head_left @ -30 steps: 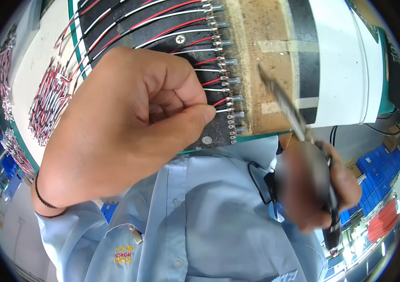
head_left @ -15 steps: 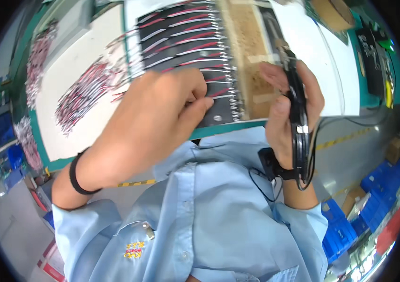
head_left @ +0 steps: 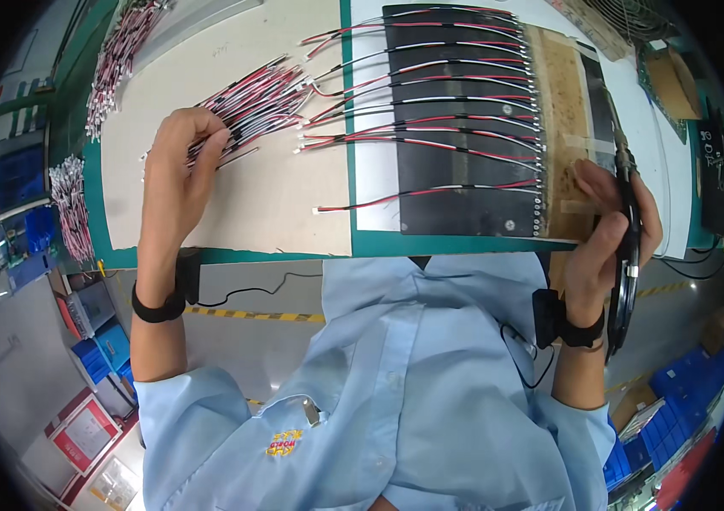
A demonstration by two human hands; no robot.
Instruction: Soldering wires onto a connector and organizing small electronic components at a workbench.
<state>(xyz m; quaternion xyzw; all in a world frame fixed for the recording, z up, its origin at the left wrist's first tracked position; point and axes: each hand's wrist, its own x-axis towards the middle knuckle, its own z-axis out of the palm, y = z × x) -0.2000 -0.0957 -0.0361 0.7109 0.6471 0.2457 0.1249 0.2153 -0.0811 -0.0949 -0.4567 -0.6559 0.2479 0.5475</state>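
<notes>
My left hand (head_left: 179, 166) is closed, thumb and forefinger pinched at the near left end of a loose pile of red, black and white wires (head_left: 264, 98); which strands it grips is partly hidden. My right hand (head_left: 609, 221) is wrapped round a black soldering iron (head_left: 626, 230), its thin metal end pointing away from me beside the board. Several wires with small white connectors lie in rows across a black plate (head_left: 464, 209), their right ends along a row of metal points. One wire (head_left: 430, 194) lies apart, nearest the plate's front edge.
The pile rests on a beige board (head_left: 294, 230) over a green mat. More wire bundles (head_left: 123, 68) lie at the far left, and another bundle (head_left: 71, 204) hangs by the left edge. A roll of brown tape (head_left: 671, 81) stands at the far right. Blue bins (head_left: 669, 426) are below right.
My left hand has gone from the wires on the black plate leftward to the loose pile. The view has shifted. My right hand still holds the soldering iron beside the plate.
</notes>
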